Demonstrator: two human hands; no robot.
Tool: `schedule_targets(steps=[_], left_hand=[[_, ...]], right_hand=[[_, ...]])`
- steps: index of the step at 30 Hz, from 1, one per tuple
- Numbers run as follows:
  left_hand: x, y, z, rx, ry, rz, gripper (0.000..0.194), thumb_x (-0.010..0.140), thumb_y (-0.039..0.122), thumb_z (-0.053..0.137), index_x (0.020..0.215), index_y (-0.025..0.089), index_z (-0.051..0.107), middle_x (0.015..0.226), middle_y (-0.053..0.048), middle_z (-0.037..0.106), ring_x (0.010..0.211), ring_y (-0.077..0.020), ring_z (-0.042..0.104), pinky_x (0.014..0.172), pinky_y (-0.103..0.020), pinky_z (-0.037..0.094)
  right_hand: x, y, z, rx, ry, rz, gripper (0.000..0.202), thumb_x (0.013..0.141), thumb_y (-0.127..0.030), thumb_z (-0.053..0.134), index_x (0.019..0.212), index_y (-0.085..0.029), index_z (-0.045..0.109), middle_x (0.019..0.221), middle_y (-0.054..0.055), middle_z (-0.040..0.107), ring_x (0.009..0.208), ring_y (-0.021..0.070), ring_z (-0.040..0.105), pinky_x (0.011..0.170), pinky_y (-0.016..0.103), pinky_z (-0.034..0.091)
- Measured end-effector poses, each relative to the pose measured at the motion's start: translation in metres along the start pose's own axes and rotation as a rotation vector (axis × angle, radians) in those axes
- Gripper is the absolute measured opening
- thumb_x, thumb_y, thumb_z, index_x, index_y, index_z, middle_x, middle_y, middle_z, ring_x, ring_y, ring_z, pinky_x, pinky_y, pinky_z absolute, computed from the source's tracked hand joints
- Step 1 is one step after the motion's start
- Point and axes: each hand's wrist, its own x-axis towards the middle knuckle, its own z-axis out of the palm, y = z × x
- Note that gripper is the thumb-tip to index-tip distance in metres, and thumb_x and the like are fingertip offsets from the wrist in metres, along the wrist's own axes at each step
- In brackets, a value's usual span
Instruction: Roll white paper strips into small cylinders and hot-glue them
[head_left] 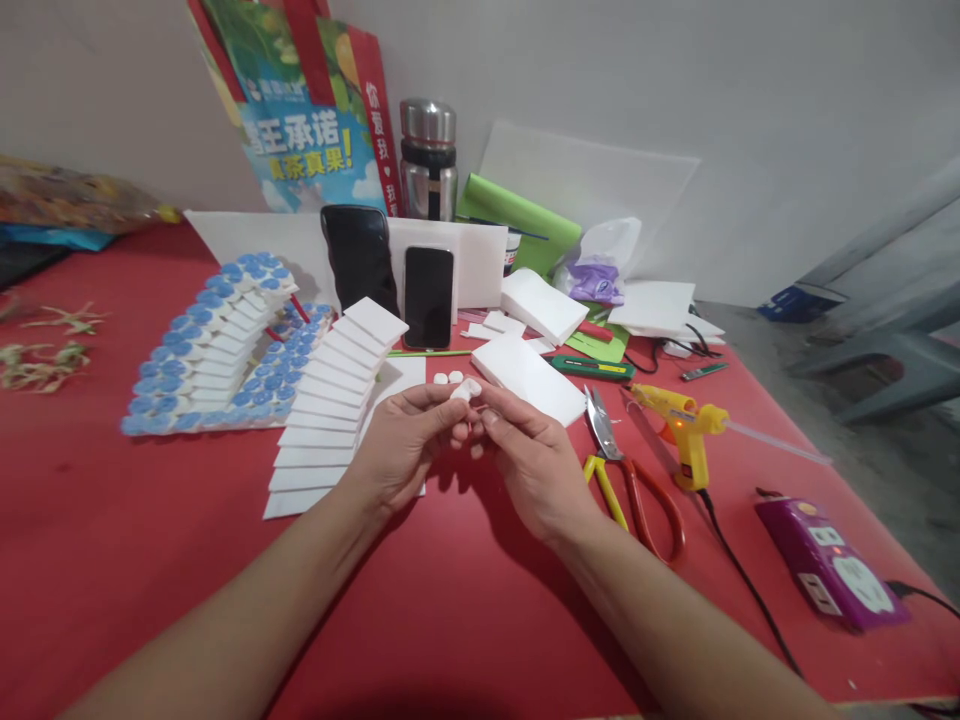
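Head view: at the near edge, two bare forearms reach in over a red tabletop [465,640]. The left hand [401,440] and right hand [538,460] meet near the middle, and both pinch a small white piece [466,389] between thumb and fingers, holding it just above the table. The piece's exact shape is partly hidden by the fingertips. Two little white lumps [448,378] show just beyond it.

To the right of the hands, nearest first, lie a purple power strip [832,565], then red-and-yellow-handled shears [637,500] with parted blades, and a yellow glue gun [686,430] with a clear stick protruding from its back. A green cutter [592,367] lies behind the shears.

To the left, a stepped white model [319,425] fans upward beside the left hand; farther left stands a curved staircase model [217,350] edged with blue-and-white discs. White blocks [529,375] lie just behind the right hand.

Farther back, a black phone [360,260] and a smaller phone [428,298] stand upright in front of a white panel [480,265]. Behind that are a steel flask [429,160] and a colourful bag [300,110], near the pale wall [600,70].
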Motion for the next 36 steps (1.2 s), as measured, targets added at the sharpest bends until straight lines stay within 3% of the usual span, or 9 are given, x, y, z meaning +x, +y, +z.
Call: schedule_targets(steps=[6,11,21,28,36], left_hand=[[0.0,-0.001,0.0,0.013,-0.011,-0.013,0.029,0.059,0.026,0.099,0.075,0.01,0.08,0.065,-0.004,0.073,0.053,-0.0071,0.058,0.055,-0.019,0.052],[0.001,-0.001,-0.002,0.03,-0.016,0.004,0.027,0.061,0.026,0.098,0.076,0.012,0.081,0.065,-0.005,0.073,0.052,-0.007,0.059,0.054,-0.018,0.05],[0.001,-0.001,-0.002,0.208,0.018,0.092,0.014,0.073,0.023,0.087,0.069,0.013,0.078,0.06,-0.003,0.071,0.048,-0.0087,0.059,0.051,-0.019,0.051],[0.0,0.004,-0.001,0.28,0.039,0.123,0.012,0.074,0.022,0.084,0.068,0.013,0.077,0.057,-0.003,0.07,0.047,-0.01,0.06,0.048,-0.02,0.052],[-0.005,0.008,-0.001,0.414,0.078,0.168,0.011,0.073,0.021,0.083,0.069,0.015,0.075,0.06,-0.002,0.072,0.047,-0.0103,0.062,0.048,-0.02,0.053]], right_hand=[[0.0,-0.001,0.001,-0.013,-0.026,-0.039,0.028,0.092,-0.027,0.068,0.116,-0.031,0.081,0.099,0.004,0.071,0.085,0.0168,0.066,0.077,0.035,0.056],[-0.001,-0.003,-0.001,-0.159,-0.055,-0.148,0.03,0.097,-0.024,0.06,0.118,-0.034,0.08,0.109,0.003,0.066,0.086,0.016,0.065,0.078,0.035,0.056],[-0.003,-0.008,-0.005,-0.426,-0.063,-0.329,0.037,0.1,-0.017,0.055,0.124,-0.033,0.077,0.106,0.003,0.066,0.097,0.0172,0.066,0.093,0.039,0.055],[-0.002,-0.007,-0.007,-0.542,-0.102,-0.417,0.044,0.101,-0.013,0.053,0.131,-0.038,0.073,0.106,0.003,0.064,0.101,0.0171,0.065,0.092,0.036,0.056],[-0.002,-0.004,-0.012,-0.656,-0.118,-0.486,0.047,0.1,-0.008,0.049,0.136,-0.03,0.069,0.113,0.007,0.062,0.102,0.0179,0.065,0.086,0.034,0.058]])
